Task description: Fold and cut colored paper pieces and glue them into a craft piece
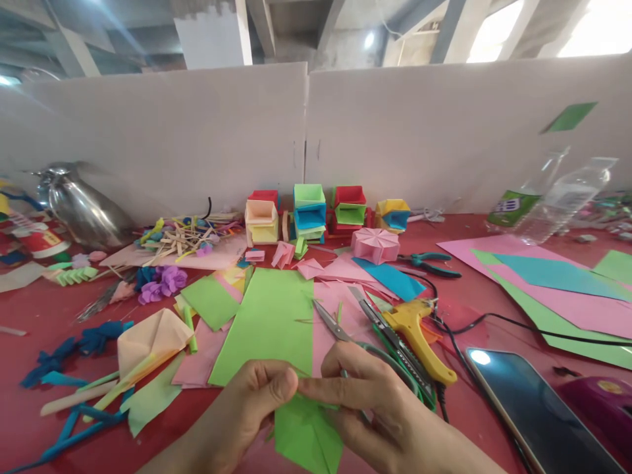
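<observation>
My left hand (261, 398) is closed, its thumb and bent forefinger pinching a small piece of green paper (309, 441). That paper hangs below my fingers and shows crease lines. My right hand (368, 401) also grips the green paper, its forefinger stretched toward my left thumb and its other fingers curled. Most of the pinched edge is hidden by my fingers. Scissors (330, 320) point away from me, their handles partly behind my right hand; whether that hand holds them I cannot tell. Under and beyond my hands lies a larger green sheet (276, 316) on pink paper (340, 306).
Right of my hands lie a cutter knife (382, 326), a yellow glue gun (419, 336) with its cord, and a phone (538, 408). Folded paper boxes (309, 214) stand along the white partition (197, 131). Rolled paper tubes (93, 401) lie left; a metal jug (83, 204) stands behind.
</observation>
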A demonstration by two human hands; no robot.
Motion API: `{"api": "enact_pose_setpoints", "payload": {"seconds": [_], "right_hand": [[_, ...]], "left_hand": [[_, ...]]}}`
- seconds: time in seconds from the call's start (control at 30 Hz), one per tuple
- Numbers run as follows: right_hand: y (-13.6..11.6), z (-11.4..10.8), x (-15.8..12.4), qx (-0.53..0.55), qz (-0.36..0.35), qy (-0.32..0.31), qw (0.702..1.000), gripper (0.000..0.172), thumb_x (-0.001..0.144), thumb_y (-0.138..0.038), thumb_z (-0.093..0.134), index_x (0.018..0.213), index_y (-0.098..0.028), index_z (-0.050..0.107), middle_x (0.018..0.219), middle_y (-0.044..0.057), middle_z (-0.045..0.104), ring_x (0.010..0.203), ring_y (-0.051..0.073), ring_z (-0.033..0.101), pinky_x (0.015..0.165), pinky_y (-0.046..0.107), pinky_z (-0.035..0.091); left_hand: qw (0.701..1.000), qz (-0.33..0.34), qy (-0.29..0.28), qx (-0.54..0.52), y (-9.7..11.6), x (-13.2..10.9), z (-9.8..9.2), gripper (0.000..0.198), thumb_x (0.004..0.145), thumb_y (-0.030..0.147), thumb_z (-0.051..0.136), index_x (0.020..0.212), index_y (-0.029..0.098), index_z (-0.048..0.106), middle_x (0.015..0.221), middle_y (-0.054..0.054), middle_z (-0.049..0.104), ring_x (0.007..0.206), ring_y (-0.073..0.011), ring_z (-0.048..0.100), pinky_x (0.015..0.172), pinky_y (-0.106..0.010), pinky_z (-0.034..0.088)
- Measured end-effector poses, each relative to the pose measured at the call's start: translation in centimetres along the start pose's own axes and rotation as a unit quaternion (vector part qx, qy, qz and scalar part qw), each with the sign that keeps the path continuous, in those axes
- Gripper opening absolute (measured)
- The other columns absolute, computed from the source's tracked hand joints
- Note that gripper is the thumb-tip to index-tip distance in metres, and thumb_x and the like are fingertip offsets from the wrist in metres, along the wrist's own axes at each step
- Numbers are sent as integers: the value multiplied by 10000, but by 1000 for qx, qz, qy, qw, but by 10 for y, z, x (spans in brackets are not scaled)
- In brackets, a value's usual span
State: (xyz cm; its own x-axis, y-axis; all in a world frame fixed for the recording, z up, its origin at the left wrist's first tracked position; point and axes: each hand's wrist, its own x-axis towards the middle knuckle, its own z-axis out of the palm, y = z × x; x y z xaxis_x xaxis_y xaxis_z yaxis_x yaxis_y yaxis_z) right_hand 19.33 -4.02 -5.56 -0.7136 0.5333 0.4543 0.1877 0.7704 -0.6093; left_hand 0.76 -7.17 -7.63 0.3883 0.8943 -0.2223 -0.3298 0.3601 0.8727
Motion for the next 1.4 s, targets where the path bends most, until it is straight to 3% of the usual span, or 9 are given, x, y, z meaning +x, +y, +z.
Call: {"api": "enact_pose_setpoints", "payload": {"seconds": [0.1, 0.23, 0.33, 0.43, 0.67, 0.87, 1.03, 1.2, 1.4], "right_hand": [[-2, -2, -2, 30, 2, -8, 1000, 497, 709, -65, 485, 1162, -221, 618, 821, 58, 522, 710, 155, 496, 643, 287, 431], [-1, -2, -1, 135, 69, 55, 987, 321, 815, -193, 545, 1122, -232, 631, 880, 54, 579, 788, 160, 547, 693, 274, 452], [0, 1, 3, 109, 166, 72, 978, 176, 823, -230, 601, 980, -210, 677, 823, 36, 620, 753, 143, 573, 677, 247, 452], [1, 5, 5, 79, 204, 61, 974, 86, 816, -215, 606, 844, -188, 683, 745, 18, 626, 691, 125, 579, 633, 225, 447], [-1, 8, 5, 33, 184, 59, 981, 85, 779, -136, 601, 776, -159, 683, 689, 21, 600, 614, 111, 555, 571, 214, 439], [-6, 10, 6, 24, 181, 66, 981, 133, 775, -112, 576, 691, -158, 668, 642, 15, 583, 572, 104, 542, 533, 206, 429], [-9, 10, 7, 12, 168, 73, 983, 152, 773, -99, 558, 678, -166, 656, 639, 14, 583, 579, 111, 542, 530, 209, 424], [-6, 10, 6, 17, 168, 69, 983, 126, 807, -133, 560, 770, -178, 672, 695, 23, 607, 629, 123, 560, 566, 217, 435], [-7, 9, 5, 11, 172, 63, 983, 136, 828, -142, 549, 748, -173, 656, 690, 22, 604, 630, 124, 560, 575, 220, 428]], "left_hand": [[1000, -3, 12, 12, 1, -2, -2, 367, 743, 454, 629, 584, 127, 576, 509, 38, 401, 492, -79, 358, 500, -201, 320], [987, 56, 48, 140, 8, -4, -4, 388, 795, 474, 558, 619, 135, 633, 503, 25, 464, 495, -92, 406, 501, -199, 357], [960, 108, 67, 248, 11, -6, -3, 384, 834, 464, 498, 728, 146, 685, 481, 22, 484, 499, -111, 433, 504, -205, 375], [946, 125, 70, 292, 8, -6, -3, 374, 835, 456, 495, 857, 143, 698, 495, 22, 497, 497, -110, 426, 473, -195, 356], [937, 125, 71, 319, 2, -2, -6, 248, 816, 355, 568, 799, 150, 705, 601, 9, 541, 512, -81, 382, 426, -164, 300], [938, 118, 55, 322, 2, -5, -6, 271, 848, 369, 524, 805, 184, 718, 478, 46, 470, 440, -70, 344, 411, -168, 279], [896, 183, 86, 396, 5, -5, -6, 125, 814, 265, 583, 840, 191, 680, 712, -3, 639, 648, -120, 560, 585, -183, 428], [878, 223, 114, 408, 9, -6, -6, 135, 808, 212, 571, 693, 182, 633, 641, 14, 566, 617, -116, 540, 562, -188, 423], [854, 221, 114, 457, 13, -8, -6, 102, 811, 217, 569, 724, 186, 614, 661, 15, 566, 644, -130, 545, 598, -219, 426]]}}
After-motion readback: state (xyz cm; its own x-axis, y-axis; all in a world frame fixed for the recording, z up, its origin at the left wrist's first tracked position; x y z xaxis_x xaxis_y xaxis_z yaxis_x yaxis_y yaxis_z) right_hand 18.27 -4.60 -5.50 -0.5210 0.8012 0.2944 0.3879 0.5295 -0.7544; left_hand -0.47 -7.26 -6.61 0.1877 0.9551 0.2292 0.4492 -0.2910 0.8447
